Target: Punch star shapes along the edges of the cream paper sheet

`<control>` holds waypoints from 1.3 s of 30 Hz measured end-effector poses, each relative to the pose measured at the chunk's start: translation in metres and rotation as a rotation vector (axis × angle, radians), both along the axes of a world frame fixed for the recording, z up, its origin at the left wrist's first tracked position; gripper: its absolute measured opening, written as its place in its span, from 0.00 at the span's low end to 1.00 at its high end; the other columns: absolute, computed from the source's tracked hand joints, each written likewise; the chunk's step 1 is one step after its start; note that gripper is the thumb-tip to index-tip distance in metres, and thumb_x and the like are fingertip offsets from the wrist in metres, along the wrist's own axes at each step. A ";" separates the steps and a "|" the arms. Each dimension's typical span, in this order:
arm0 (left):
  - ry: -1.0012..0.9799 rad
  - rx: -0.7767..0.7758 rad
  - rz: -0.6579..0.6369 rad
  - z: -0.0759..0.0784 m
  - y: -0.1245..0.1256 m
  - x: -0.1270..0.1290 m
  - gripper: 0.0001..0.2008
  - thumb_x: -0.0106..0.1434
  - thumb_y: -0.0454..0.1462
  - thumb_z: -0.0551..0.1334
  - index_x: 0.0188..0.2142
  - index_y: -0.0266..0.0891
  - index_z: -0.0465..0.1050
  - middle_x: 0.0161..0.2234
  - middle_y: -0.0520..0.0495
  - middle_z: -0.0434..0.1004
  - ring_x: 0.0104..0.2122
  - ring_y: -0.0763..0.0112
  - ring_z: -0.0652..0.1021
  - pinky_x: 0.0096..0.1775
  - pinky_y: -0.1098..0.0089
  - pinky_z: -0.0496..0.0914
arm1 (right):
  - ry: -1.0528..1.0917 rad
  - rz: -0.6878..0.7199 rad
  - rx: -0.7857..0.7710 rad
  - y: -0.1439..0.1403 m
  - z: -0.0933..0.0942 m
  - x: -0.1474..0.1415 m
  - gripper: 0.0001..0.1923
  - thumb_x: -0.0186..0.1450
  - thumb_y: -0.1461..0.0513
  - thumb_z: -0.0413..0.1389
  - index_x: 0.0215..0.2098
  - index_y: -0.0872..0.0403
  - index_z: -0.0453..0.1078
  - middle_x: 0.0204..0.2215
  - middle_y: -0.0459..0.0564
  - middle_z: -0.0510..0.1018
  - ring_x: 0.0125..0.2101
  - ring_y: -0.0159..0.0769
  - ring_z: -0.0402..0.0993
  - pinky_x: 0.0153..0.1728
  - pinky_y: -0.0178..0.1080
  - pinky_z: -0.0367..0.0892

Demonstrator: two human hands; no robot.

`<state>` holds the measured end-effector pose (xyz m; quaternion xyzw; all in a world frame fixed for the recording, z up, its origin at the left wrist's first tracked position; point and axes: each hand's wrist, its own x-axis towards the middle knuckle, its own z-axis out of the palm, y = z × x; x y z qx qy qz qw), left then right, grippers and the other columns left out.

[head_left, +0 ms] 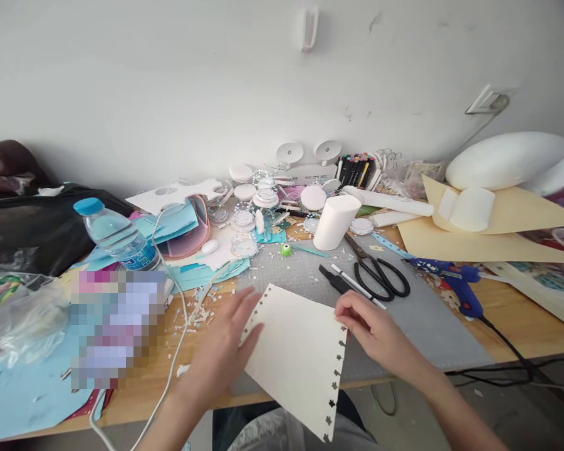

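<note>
Rectangular cream paper sheet (296, 357), wooden table (239, 399) front edge: two sides flower-punched, two plain; my right hand (369, 326) pinches it, left hand (223, 338) splayed.

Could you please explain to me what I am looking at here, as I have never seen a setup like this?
Of course. There is no machine: one person works with two bare hands, and a camera worn on the head took this single picture, looking forward and down.

The right hand pinches the upper right corner of a cream paper sheet with small cut-outs along two edges. The left hand is open at its left edge; how firmly it touches is unclear.

On the pale wooden table lies a flat grey mat. Around them are black-handled metal scissors, a blue plastic glue gun, a smooth white cylinder and a clear plastic bottle with a blue cap.
</note>
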<state>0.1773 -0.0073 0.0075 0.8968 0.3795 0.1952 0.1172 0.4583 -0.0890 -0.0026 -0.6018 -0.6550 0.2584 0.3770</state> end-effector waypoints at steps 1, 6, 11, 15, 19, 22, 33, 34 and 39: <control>0.017 -0.014 -0.066 -0.002 -0.003 0.007 0.22 0.70 0.39 0.54 0.62 0.46 0.55 0.64 0.43 0.59 0.62 0.60 0.63 0.59 0.58 0.65 | 0.031 0.115 -0.071 0.007 0.010 0.003 0.07 0.68 0.63 0.47 0.32 0.50 0.63 0.31 0.45 0.71 0.26 0.31 0.70 0.28 0.35 0.69; 0.040 -0.062 -0.170 -0.011 0.000 0.031 0.28 0.68 0.40 0.57 0.65 0.44 0.49 0.64 0.41 0.59 0.66 0.57 0.57 0.62 0.50 0.59 | -0.005 0.401 -0.136 0.047 0.054 0.001 0.07 0.68 0.65 0.47 0.33 0.51 0.64 0.33 0.44 0.69 0.27 0.28 0.70 0.30 0.34 0.68; -0.071 -0.127 -0.130 -0.008 0.012 0.041 0.29 0.68 0.40 0.57 0.65 0.45 0.49 0.67 0.40 0.53 0.66 0.56 0.54 0.62 0.48 0.58 | 0.108 0.531 -0.272 0.072 0.067 0.001 0.04 0.66 0.66 0.50 0.33 0.52 0.63 0.30 0.44 0.68 0.26 0.29 0.69 0.28 0.33 0.67; -0.183 -0.331 -0.205 0.003 0.018 0.051 0.17 0.65 0.38 0.59 0.54 0.46 0.68 0.54 0.46 0.73 0.58 0.58 0.68 0.59 0.53 0.61 | 0.240 0.626 -0.431 0.079 0.067 0.002 0.03 0.65 0.64 0.52 0.33 0.52 0.62 0.28 0.42 0.67 0.25 0.28 0.68 0.26 0.32 0.66; -0.232 -0.475 -0.120 0.005 0.020 0.057 0.05 0.64 0.37 0.57 0.34 0.42 0.72 0.32 0.52 0.77 0.32 0.70 0.75 0.38 0.68 0.69 | 0.175 0.418 -0.244 0.078 0.062 0.006 0.04 0.66 0.61 0.52 0.39 0.52 0.63 0.33 0.45 0.70 0.30 0.30 0.69 0.33 0.35 0.68; -0.312 -0.567 0.021 0.000 0.020 0.050 0.07 0.63 0.39 0.56 0.32 0.39 0.69 0.27 0.52 0.72 0.27 0.72 0.72 0.30 0.72 0.66 | 0.035 0.258 -0.197 0.071 0.056 0.011 0.13 0.68 0.56 0.52 0.49 0.51 0.63 0.41 0.49 0.73 0.37 0.34 0.72 0.40 0.39 0.68; -0.275 -0.751 0.128 -0.017 -0.005 0.021 0.07 0.61 0.38 0.56 0.34 0.38 0.69 0.26 0.52 0.72 0.25 0.70 0.76 0.25 0.72 0.70 | -0.407 0.226 0.031 0.064 0.001 -0.027 0.04 0.66 0.68 0.56 0.35 0.54 0.71 0.34 0.49 0.76 0.38 0.39 0.72 0.40 0.41 0.66; -0.247 -0.717 0.135 -0.017 -0.005 0.020 0.06 0.61 0.38 0.56 0.34 0.39 0.70 0.25 0.52 0.72 0.24 0.69 0.75 0.26 0.71 0.69 | -0.411 0.216 0.042 0.065 -0.005 -0.031 0.05 0.66 0.69 0.56 0.34 0.55 0.71 0.33 0.49 0.76 0.38 0.39 0.72 0.41 0.42 0.65; -0.162 -0.419 0.164 -0.015 0.013 0.021 0.18 0.62 0.34 0.58 0.53 0.39 0.67 0.48 0.41 0.73 0.45 0.59 0.74 0.48 0.57 0.68 | -0.396 0.205 0.083 0.064 -0.022 -0.036 0.06 0.67 0.68 0.54 0.34 0.55 0.71 0.34 0.51 0.75 0.39 0.40 0.69 0.42 0.43 0.65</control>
